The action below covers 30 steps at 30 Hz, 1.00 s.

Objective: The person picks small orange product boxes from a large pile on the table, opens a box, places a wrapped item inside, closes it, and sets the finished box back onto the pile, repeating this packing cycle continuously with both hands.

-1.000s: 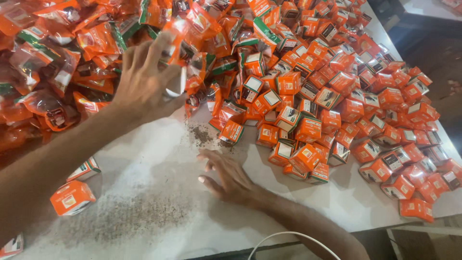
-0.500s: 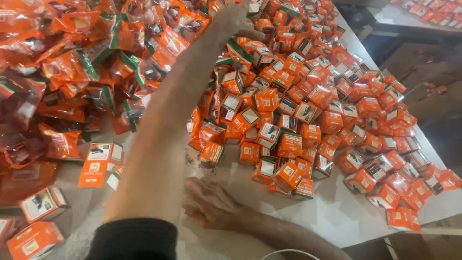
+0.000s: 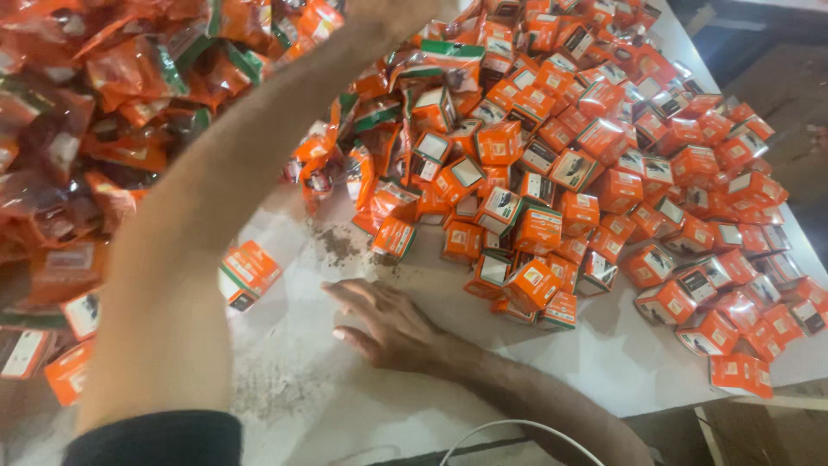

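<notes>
Oddly, left hand [image 3: 392, 10] cropped above orange boxes [image 3: 535, 229], grip perhaps unreadable; right hand [image 3: 388, 324] flat on table [image 3: 621, 354]

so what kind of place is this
Probably a packing workshop: a white table heaped with small orange boxes and orange pouches, sorted by hand.

A white, dust-speckled counter [image 3: 552, 345] shows a small patch of dark crumbs [image 3: 338, 246]. A thin white cable [image 3: 509, 425] loops at its near edge above a dark floor [image 3: 776, 78].
</notes>
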{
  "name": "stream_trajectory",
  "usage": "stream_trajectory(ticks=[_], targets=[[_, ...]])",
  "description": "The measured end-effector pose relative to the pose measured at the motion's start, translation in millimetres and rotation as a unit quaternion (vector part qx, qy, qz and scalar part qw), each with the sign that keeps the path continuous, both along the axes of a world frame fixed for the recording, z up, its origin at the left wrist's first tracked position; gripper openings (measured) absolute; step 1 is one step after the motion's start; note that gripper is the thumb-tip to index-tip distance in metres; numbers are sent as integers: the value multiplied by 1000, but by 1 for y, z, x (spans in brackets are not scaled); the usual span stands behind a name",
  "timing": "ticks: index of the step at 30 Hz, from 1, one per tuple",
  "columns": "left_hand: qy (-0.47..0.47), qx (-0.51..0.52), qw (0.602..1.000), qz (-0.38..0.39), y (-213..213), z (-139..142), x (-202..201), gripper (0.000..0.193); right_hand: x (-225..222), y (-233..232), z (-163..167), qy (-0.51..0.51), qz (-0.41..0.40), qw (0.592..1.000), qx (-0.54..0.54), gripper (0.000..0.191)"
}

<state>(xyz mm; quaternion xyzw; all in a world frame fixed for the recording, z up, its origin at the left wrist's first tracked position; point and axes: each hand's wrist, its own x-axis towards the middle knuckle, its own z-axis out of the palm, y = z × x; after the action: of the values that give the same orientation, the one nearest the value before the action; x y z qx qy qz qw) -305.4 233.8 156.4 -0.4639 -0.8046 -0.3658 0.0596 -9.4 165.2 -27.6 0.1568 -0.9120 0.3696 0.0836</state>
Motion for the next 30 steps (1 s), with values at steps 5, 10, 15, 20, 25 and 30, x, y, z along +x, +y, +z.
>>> stream_trajectory(ticks=[5, 10, 15, 20, 25, 30], targets=[[93, 65, 990, -87, -150, -7, 32, 30, 1, -9, 17, 242, -94, 966, 7, 77], [64, 25, 988, -139, -249, -65, 138, 23, 6, -29, 26, 257, -86, 951, -147, 101], [-3, -31, 977, -213, -275, -83, 163, 42, 15, -30, 13, -7, -36, 975, -217, 91], [193, -91, 976, 43, -316, -57, 105, 51, 24, -21, 6, 28, -10, 987, -156, 55], [301, -106, 946, 54, -270, -88, 103, 41, 22, -23, 11, 35, -2, 997, -68, 58], [253, -172, 948, 89, -193, -121, 111, 56, 23, -20, 10, 4, 1, 997, -75, 61]])
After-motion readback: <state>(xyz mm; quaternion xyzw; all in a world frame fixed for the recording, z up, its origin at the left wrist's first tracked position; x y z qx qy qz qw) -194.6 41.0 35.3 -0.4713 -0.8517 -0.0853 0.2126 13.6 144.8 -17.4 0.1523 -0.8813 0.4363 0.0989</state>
